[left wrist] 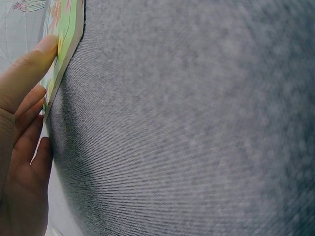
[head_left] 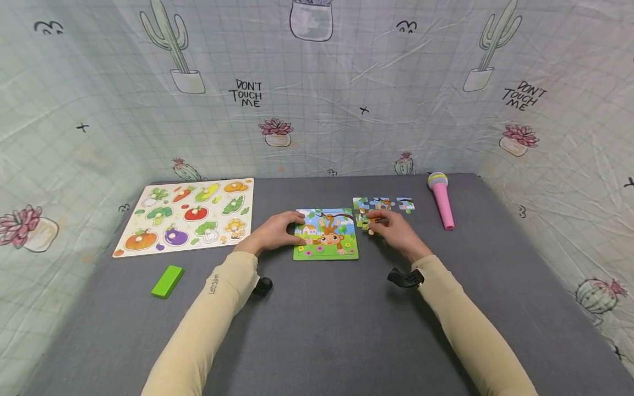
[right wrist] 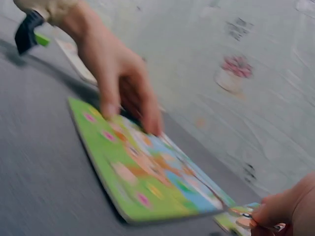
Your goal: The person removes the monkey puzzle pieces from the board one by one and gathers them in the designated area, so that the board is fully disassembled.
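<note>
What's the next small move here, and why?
I'd probably have the right hand settle the puzzle piece it pinches against its neighbours. That piece is already among the other loose pieces, laid in rough rows beside the picture board. The left hand grips the board's left edge, so it could keep the board steady meanwhile.

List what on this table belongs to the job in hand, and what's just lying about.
Part of the job:
- monkey board, touched by the left grip
- puzzle pieces beside it, touched by the right grip

Just lying about, with neither grip on them:
- vegetable board
- green block
- pink microphone
</note>
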`<state>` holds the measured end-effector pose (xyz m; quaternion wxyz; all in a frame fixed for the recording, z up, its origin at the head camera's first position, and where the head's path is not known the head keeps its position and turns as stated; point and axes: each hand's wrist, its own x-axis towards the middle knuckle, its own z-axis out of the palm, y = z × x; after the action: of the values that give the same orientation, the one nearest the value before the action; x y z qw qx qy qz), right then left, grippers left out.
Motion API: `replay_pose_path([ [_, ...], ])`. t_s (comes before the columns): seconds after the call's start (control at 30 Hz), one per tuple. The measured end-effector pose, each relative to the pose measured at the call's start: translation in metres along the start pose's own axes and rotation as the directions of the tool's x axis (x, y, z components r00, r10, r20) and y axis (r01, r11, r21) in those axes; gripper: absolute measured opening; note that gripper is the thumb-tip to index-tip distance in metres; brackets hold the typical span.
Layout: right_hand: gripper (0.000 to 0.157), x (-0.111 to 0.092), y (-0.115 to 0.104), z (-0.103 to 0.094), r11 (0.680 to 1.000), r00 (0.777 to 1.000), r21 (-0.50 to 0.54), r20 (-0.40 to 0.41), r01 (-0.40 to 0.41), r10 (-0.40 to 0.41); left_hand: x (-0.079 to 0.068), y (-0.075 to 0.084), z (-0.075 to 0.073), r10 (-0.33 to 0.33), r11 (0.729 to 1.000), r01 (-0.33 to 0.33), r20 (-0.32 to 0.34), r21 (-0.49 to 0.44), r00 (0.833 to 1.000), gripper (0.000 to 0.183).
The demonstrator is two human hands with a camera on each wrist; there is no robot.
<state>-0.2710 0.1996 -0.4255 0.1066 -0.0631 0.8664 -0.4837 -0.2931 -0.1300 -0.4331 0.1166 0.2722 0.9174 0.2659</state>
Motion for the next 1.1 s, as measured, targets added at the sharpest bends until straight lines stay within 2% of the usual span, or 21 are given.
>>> replay_pose_path([
  [0.2, 0.036, 0.002, 0.019, -0.029, 0.997, 0.998, -0.073, -0.065, -0.019, 0.014, 0.001, 0.0, 0.0, -0.017, 1.0, 0.017, 0.011, 0.001, 1.0, 0.059],
  [0.37, 0.036, 0.003, 0.03, -0.04, 0.993, 0.996, -0.116, -0.085, -0.037, 0.028, 0.001, 0.001, 0.0, -0.018, 1.0, 0.018, 0.015, 0.004, 1.0, 0.059],
  [0.6, 0.035, 0.009, 0.037, -0.04, 0.986, 0.996, -0.163, -0.094, -0.019, 0.004, 0.002, 0.001, -0.001, -0.019, 1.0, 0.019, 0.013, 0.011, 1.0, 0.06],
  [0.9, 0.031, 0.015, 0.036, -0.037, 0.97, 0.992, -0.239, -0.102, 0.052, -0.079, 0.002, 0.0, 0.0, 0.005, 1.0, -0.005, 0.004, 0.018, 1.0, 0.058],
  [1.1, 0.027, 0.014, 0.039, -0.037, 0.95, 0.984, -0.284, -0.087, 0.127, -0.158, 0.002, 0.001, -0.001, -0.009, 1.0, 0.009, 0.012, 0.011, 1.0, 0.059],
])
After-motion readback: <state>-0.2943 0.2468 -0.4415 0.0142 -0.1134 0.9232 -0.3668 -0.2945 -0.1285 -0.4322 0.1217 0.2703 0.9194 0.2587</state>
